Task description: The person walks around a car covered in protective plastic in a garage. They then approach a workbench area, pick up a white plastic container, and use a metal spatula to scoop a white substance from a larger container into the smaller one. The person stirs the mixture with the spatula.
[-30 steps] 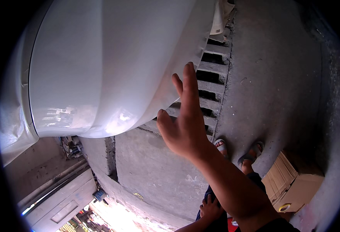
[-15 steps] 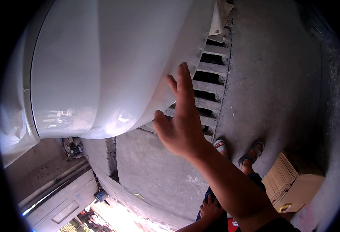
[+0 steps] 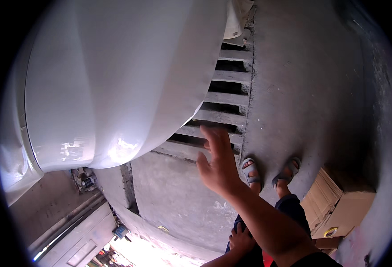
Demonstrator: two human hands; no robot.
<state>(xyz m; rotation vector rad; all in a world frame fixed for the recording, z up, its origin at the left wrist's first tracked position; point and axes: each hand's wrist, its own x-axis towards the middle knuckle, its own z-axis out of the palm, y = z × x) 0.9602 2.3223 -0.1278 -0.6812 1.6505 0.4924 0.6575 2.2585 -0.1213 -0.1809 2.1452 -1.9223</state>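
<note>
A large, glossy white curved panel, like a vehicle's body panel, fills the upper left. My right hand reaches up from the lower right, beside the panel's lower right edge. It looks apart from the panel and holds nothing; its thumb stands away from the slightly bent fingers. Behind the fingertips lies a slotted drain cover in the floor. My left hand rests on my dark-trousered thigh with its fingers spread, partly beside my right forearm.
My sandalled feet stand on grey concrete. A cardboard box with a yellow tape roll sits at the lower right. Crumpled shiny sheeting hangs at the far left, above a pale door panel. White paper lies by the drain.
My right hand has come away from the panel's edge, moving down and slightly right, and its fingers have bent. The view has shifted a little; my left hand stays on the thigh.
</note>
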